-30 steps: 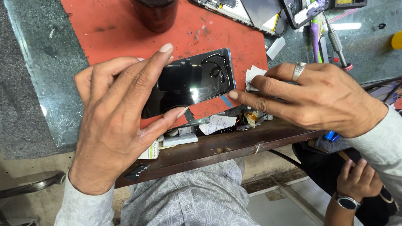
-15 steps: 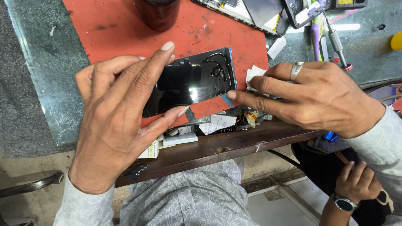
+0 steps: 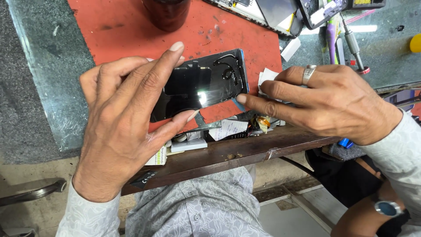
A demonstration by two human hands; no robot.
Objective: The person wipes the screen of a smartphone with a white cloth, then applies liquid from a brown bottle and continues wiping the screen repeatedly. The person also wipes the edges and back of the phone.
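Gripping the glossy black phone back panel by its long edges above the red mat, the left hand steadies it; the right hand pinches its blue-edged corner. Thin, stiff, probably brittle: best held by the edges.

Bare red mat lies open ahead of my left hand; a dark jar and screwdrivers crowd the far tabletop.
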